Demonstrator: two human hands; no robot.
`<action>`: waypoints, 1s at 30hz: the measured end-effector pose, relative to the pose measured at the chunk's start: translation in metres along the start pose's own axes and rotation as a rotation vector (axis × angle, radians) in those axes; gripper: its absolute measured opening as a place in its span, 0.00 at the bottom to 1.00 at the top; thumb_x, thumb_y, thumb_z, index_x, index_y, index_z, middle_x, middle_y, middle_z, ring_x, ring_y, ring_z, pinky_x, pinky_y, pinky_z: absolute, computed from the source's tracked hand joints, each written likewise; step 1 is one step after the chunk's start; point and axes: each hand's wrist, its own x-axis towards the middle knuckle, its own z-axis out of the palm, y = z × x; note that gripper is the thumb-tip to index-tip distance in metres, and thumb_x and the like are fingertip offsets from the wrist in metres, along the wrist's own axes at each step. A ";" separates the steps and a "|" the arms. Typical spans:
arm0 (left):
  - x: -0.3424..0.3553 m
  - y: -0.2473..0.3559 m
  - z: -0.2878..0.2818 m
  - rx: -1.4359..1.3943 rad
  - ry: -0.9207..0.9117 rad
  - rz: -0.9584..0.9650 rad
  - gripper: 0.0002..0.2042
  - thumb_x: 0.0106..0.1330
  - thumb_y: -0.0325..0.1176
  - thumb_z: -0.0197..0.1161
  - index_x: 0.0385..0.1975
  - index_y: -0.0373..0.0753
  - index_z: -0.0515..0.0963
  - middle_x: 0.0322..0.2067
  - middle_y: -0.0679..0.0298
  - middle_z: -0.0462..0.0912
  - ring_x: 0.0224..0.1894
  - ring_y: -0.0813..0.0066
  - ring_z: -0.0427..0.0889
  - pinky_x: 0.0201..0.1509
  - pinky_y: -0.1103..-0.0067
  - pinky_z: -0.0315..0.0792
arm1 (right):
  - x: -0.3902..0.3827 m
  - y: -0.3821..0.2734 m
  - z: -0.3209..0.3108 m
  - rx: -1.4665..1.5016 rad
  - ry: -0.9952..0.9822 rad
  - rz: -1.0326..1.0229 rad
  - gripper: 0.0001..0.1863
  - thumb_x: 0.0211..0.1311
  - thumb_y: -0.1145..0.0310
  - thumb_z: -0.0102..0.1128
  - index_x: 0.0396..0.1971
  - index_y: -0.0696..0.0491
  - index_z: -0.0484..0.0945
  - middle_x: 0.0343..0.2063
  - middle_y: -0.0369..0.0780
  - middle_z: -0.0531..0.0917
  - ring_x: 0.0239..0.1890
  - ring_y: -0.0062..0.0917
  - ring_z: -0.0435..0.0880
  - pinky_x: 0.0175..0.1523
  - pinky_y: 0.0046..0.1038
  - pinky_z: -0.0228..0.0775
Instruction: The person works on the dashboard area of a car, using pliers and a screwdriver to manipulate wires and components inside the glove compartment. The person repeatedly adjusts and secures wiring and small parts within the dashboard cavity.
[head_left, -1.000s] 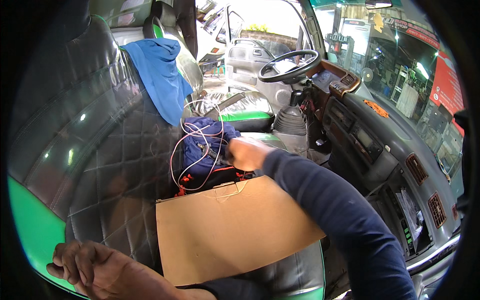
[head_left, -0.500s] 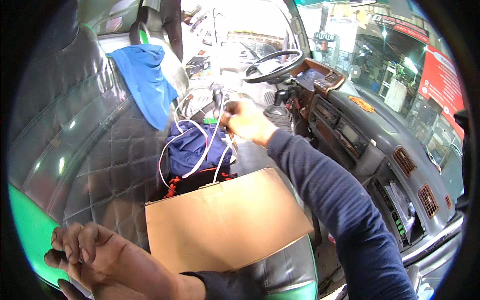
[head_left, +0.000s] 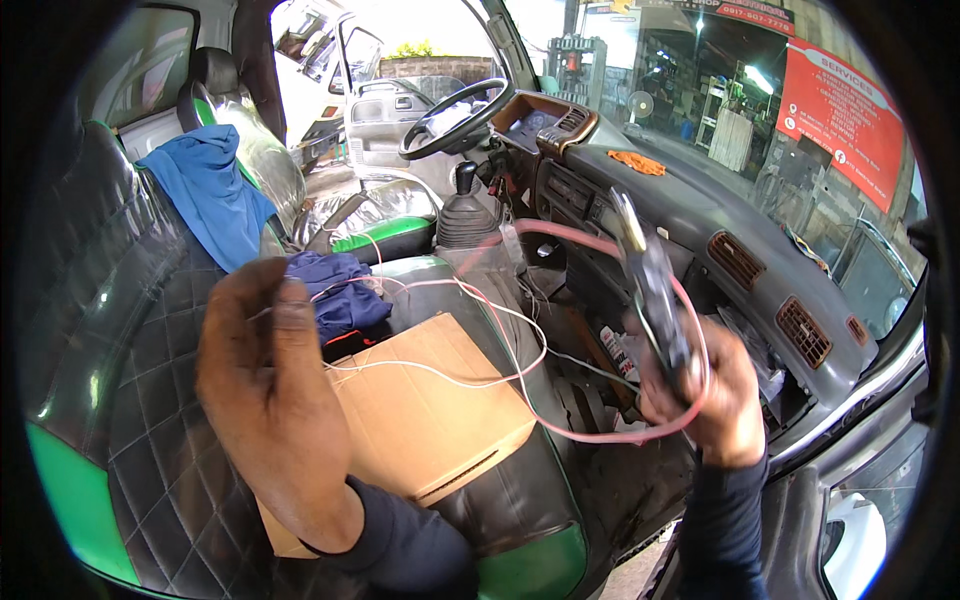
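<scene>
My right hand (head_left: 715,390) is closed around a dark handheld tool (head_left: 655,285) with a pointed metal tip, held upright before the dashboard. From around it loops a reddish wire (head_left: 610,435), paired with a white wire (head_left: 440,378) that crosses the cardboard box (head_left: 430,400). My left hand (head_left: 285,400) is raised over the box's left side, fingers loosely bent and thumb apart; I see nothing held in it. The flat box lies on the black quilted bench seat (head_left: 150,430). Behind the box is a bunched dark-blue cloth (head_left: 345,290).
A blue cloth (head_left: 210,190) drapes over the seat back. Ahead are the gear lever (head_left: 465,195), steering wheel (head_left: 455,115) and dashboard (head_left: 690,195), with an orange cloth (head_left: 637,162) on top. A white bottle (head_left: 615,350) is down in the footwell.
My right hand has drawn back from the far end of the seat to the right, bringing the tool and its wires. My left hand has risen toward the middle. The view has shifted right.
</scene>
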 end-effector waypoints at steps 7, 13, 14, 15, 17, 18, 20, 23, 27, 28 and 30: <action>0.008 0.011 0.012 0.069 -0.052 0.039 0.13 0.71 0.35 0.65 0.43 0.29 0.81 0.34 0.59 0.85 0.37 0.75 0.81 0.41 0.76 0.74 | -0.097 0.070 -0.023 -0.685 0.022 0.078 0.25 0.63 0.72 0.70 0.59 0.62 0.77 0.47 0.51 0.85 0.51 0.41 0.86 0.58 0.34 0.75; 0.118 -0.027 0.115 0.834 -0.550 0.047 0.22 0.66 0.43 0.62 0.42 0.24 0.84 0.46 0.33 0.83 0.52 0.41 0.84 0.56 0.58 0.76 | -0.120 0.102 -0.026 -0.760 0.221 0.000 0.20 0.54 0.79 0.69 0.49 0.58 0.80 0.44 0.48 0.83 0.49 0.49 0.83 0.56 0.40 0.75; 0.130 -0.047 0.138 0.904 -0.638 0.073 0.21 0.66 0.42 0.61 0.42 0.25 0.84 0.46 0.34 0.83 0.53 0.41 0.84 0.57 0.58 0.77 | -0.122 0.104 -0.025 -0.851 0.242 -0.064 0.20 0.52 0.79 0.70 0.48 0.57 0.81 0.44 0.47 0.83 0.49 0.48 0.82 0.57 0.40 0.75; 0.135 -0.073 0.156 0.959 -0.723 0.109 0.20 0.66 0.41 0.61 0.42 0.26 0.84 0.47 0.34 0.83 0.54 0.41 0.84 0.58 0.58 0.77 | -0.121 0.108 -0.023 -0.942 0.274 -0.133 0.21 0.49 0.79 0.70 0.47 0.57 0.81 0.43 0.46 0.82 0.49 0.47 0.82 0.57 0.40 0.74; 0.131 -0.133 0.172 1.065 -0.854 0.109 0.18 0.64 0.37 0.60 0.45 0.27 0.85 0.50 0.37 0.83 0.57 0.44 0.83 0.62 0.61 0.77 | -0.122 0.113 -0.019 -1.160 0.352 -0.147 0.23 0.40 0.78 0.72 0.43 0.52 0.84 0.42 0.42 0.79 0.49 0.43 0.79 0.54 0.39 0.74; 0.128 -0.160 0.178 1.089 -0.945 0.143 0.18 0.64 0.35 0.60 0.47 0.28 0.84 0.52 0.38 0.83 0.58 0.46 0.83 0.62 0.62 0.77 | -0.124 0.116 -0.017 -1.180 0.361 -0.146 0.23 0.40 0.78 0.72 0.43 0.51 0.84 0.40 0.42 0.79 0.47 0.42 0.80 0.52 0.39 0.73; 0.115 -0.210 0.180 1.106 -0.936 0.122 0.18 0.64 0.33 0.59 0.48 0.28 0.84 0.52 0.38 0.83 0.58 0.46 0.83 0.63 0.62 0.76 | -0.129 0.121 -0.016 -1.233 0.364 -0.088 0.23 0.40 0.77 0.72 0.43 0.49 0.85 0.37 0.42 0.79 0.44 0.41 0.80 0.48 0.39 0.73; 0.109 -0.267 0.187 1.173 -1.080 0.019 0.18 0.68 0.33 0.58 0.55 0.36 0.84 0.58 0.47 0.83 0.63 0.50 0.81 0.65 0.61 0.75 | -0.139 0.128 -0.019 -0.951 0.204 -0.073 0.25 0.45 0.74 0.71 0.49 0.48 0.82 0.32 0.42 0.85 0.33 0.39 0.86 0.40 0.39 0.77; 0.103 -0.346 0.187 1.121 -1.074 -0.069 0.17 0.66 0.33 0.60 0.53 0.36 0.82 0.59 0.48 0.82 0.64 0.50 0.79 0.66 0.59 0.74 | -0.155 0.126 -0.023 -0.624 0.110 0.051 0.25 0.52 0.77 0.68 0.54 0.53 0.80 0.44 0.45 0.88 0.42 0.41 0.90 0.48 0.33 0.81; 0.106 -0.367 0.186 1.144 -1.120 0.017 0.15 0.65 0.33 0.62 0.48 0.35 0.83 0.55 0.46 0.84 0.59 0.49 0.83 0.63 0.60 0.76 | -0.159 0.123 -0.023 -0.554 0.137 0.070 0.25 0.54 0.77 0.68 0.55 0.53 0.79 0.44 0.45 0.88 0.43 0.41 0.90 0.49 0.32 0.81; 0.119 -0.401 0.181 1.146 -0.987 0.290 0.10 0.66 0.32 0.62 0.43 0.37 0.85 0.41 0.46 0.86 0.46 0.51 0.87 0.54 0.60 0.80 | -0.168 0.118 -0.026 -0.140 0.134 0.245 0.22 0.67 0.77 0.61 0.60 0.55 0.74 0.47 0.43 0.88 0.47 0.29 0.89 0.49 0.31 0.81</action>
